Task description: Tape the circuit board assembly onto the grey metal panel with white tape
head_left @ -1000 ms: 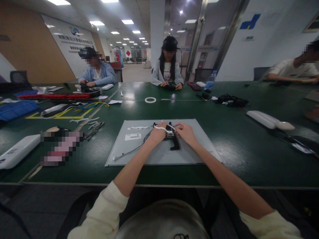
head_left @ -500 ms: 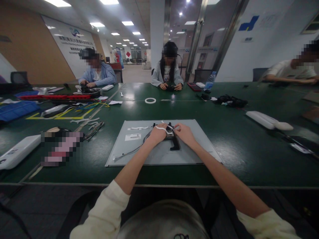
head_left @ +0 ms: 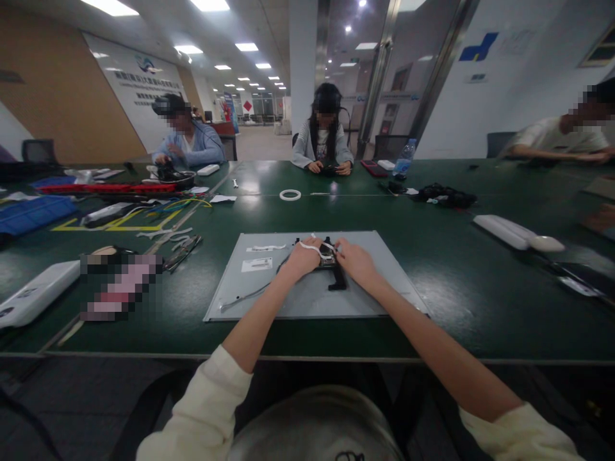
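Note:
A black electronic device point(head_left: 328, 257) with an exposed circuit area lies on a grey board point(head_left: 384, 294) in front of me. Its black angled bracket point(head_left: 339, 280) points toward me. My left hand point(head_left: 305, 259) is closed over the device's left side, its fingertips mostly hidden. A thin white flat strip point(head_left: 311, 248) curves across the back of that hand. At the device's right edge, my right hand point(head_left: 356, 259) is closed in a pinch; what lies between its fingers is too small to make out. A grey cable point(head_left: 250, 296) runs from the device to the board's left.
Another white strip point(head_left: 266, 248) and a white label point(head_left: 257, 264) lie on the board. Glasses point(head_left: 182, 253) and a white case point(head_left: 38, 291) are to the left, a long white device point(head_left: 504, 232) to the right. A tape roll point(head_left: 290, 194) lies beyond. Several people sit around.
My hands and the device stay almost in place, with only slight finger movement on the right. The person at the far left has raised one hand.

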`<state>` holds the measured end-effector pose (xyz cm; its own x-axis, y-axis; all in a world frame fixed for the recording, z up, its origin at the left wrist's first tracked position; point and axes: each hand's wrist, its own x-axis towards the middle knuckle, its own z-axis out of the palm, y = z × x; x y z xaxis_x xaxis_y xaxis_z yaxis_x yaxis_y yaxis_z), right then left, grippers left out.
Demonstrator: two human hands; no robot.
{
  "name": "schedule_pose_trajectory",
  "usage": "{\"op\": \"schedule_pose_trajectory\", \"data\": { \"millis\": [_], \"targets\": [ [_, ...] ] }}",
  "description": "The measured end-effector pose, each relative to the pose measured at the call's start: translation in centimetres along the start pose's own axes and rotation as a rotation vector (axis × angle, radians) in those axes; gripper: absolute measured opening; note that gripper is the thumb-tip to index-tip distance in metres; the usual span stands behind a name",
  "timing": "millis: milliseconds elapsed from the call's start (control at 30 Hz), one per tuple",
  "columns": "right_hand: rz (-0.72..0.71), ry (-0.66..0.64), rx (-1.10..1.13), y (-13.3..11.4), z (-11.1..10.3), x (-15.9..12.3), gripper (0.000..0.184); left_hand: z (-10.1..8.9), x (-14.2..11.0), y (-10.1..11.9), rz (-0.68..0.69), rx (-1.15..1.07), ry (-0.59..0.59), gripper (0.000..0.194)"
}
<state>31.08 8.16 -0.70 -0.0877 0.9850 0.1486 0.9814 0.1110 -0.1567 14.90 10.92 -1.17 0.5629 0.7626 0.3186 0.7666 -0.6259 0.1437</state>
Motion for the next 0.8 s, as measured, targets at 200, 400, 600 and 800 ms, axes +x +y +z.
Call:
{"op": "schedule_pose_trajectory", "data": {
  "millis": [200, 400, 600, 800],
  "targets": [
    [-0.063, -0.032, 0.001, 0.5, -0.4, -0.1, 0.026, -0.3, 0.0, 0.1, -0.010, -0.012, 0.001, 0.022],
    [-0.066, -0.015, 0.000, 0.8, -0.6, -0.2, 0.029, -0.1, 0.0, -0.1, -0.014, -0.020, 0.002, 0.025],
    [-0.078, -0.006, -0.020, 0.8, -1.0, -0.3, 0.028, 0.1, 0.0, -0.2, -0.016, -0.009, 0.003, 0.030],
    [-0.143, -0.007, 0.013, 1.1, -1.3, -0.3, 0.023, 0.2, 0.0, -0.2, -0.035, -0.029, 0.011, 0.028]
  ]
}}
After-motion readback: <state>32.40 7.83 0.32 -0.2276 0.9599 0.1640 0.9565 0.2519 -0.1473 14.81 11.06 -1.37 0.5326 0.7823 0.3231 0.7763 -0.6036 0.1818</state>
